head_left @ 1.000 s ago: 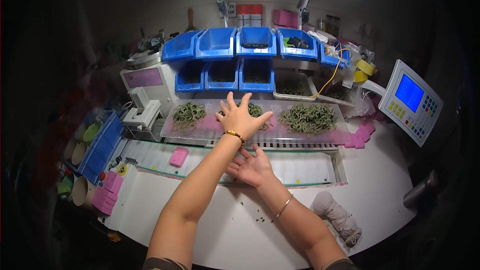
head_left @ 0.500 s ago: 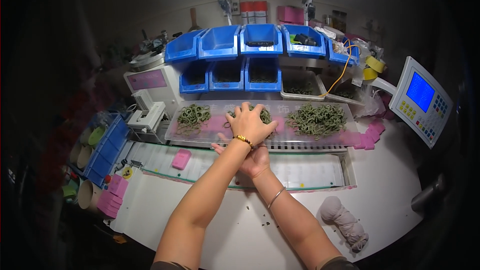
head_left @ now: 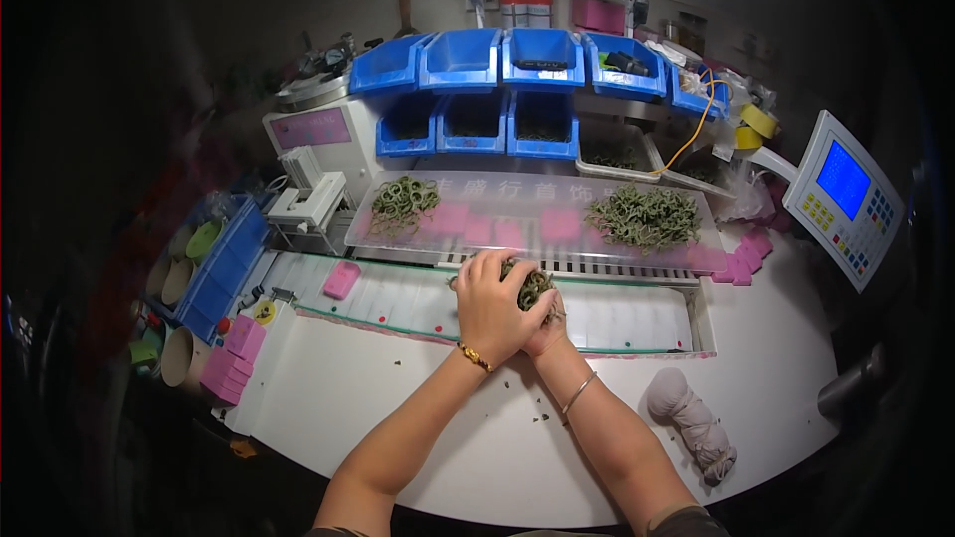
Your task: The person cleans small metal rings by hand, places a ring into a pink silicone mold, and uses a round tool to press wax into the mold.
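Observation:
My left hand (head_left: 487,303) lies with curled fingers over a clump of small grey-green rings and curly pieces (head_left: 532,290). My right hand (head_left: 547,333) cups the clump from beneath and is largely hidden by it and the left hand. The hands are above a long white channel (head_left: 637,323) with a green edge, in front of the translucent tray (head_left: 477,199). Two similar piles remain on that tray, at its left (head_left: 403,204) and right (head_left: 642,219); pink shapes show through its middle.
Blue bins (head_left: 458,68) stand in two rows behind. A control panel (head_left: 844,201) is at right, a bundled pale cloth (head_left: 691,426) at front right. A small white press (head_left: 303,194), pink blocks (head_left: 224,376) and a blue crate (head_left: 214,273) are at left.
The middle pile left the tray; my left hand brought it down toward me into my right hand. Both hands have closed round it. The view has shifted slightly.

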A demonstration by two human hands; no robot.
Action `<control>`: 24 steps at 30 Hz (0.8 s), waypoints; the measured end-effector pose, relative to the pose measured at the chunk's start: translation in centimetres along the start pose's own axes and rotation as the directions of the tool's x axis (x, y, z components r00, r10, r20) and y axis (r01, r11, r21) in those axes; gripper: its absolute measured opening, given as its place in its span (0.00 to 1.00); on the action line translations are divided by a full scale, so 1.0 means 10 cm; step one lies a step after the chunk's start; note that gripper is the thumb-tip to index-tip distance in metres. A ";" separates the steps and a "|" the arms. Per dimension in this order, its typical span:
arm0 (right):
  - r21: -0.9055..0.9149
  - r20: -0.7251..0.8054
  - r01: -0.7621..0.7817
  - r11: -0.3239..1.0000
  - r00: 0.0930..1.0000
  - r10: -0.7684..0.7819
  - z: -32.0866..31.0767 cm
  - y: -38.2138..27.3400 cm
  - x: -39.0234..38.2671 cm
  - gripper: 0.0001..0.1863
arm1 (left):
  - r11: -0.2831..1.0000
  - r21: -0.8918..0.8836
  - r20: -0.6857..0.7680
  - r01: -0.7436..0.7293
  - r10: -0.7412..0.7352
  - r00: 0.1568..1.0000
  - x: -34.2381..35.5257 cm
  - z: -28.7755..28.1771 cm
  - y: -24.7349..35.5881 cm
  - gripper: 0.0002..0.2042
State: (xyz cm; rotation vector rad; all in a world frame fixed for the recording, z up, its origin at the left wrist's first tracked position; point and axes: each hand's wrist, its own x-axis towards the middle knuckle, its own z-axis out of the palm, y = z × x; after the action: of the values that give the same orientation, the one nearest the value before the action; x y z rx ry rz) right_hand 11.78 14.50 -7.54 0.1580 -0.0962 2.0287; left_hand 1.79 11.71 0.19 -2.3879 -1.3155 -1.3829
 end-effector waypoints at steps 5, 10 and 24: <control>0.058 -0.036 -0.111 0.992 0.993 0.113 -0.18 0.15 -0.12 0.24 | 0.997 -0.038 -0.054 0.060 -0.062 0.997 -0.34 -0.11 0.04 0.19; 0.058 -0.111 -0.185 0.981 0.975 0.190 0.09 0.48 -0.25 0.17 | 0.991 -0.052 -0.106 0.125 -0.130 0.986 -0.59 -0.35 0.03 0.18; -0.130 -0.239 -0.225 0.966 0.952 0.190 0.20 1.37 -0.32 0.13 | 0.892 -0.335 -0.217 0.303 -0.386 0.897 -1.09 -0.96 -0.17 0.10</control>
State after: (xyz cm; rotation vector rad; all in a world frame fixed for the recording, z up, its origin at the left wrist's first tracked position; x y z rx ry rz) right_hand 1.05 5.28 -6.01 -0.1884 -0.1333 2.2250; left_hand -8.31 1.51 -2.78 -2.0666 -1.6094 -2.0602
